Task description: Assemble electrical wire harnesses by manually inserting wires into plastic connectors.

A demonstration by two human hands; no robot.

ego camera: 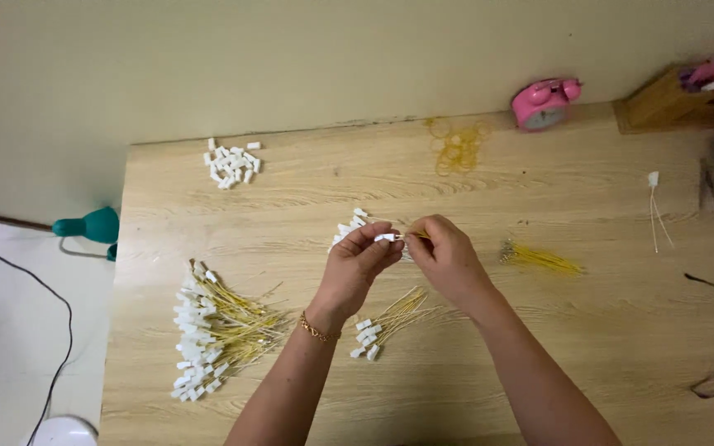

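Above the small bundle (388,320), the left hand (357,268) pinches a white cap (385,238) (small, blocky); the right hand (448,258) pinches a thin yellow wire (417,235) at its end.

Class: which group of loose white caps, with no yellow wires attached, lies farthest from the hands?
The pile of white caps near the table's far left corner; the other loose caps lie just behind the hands.
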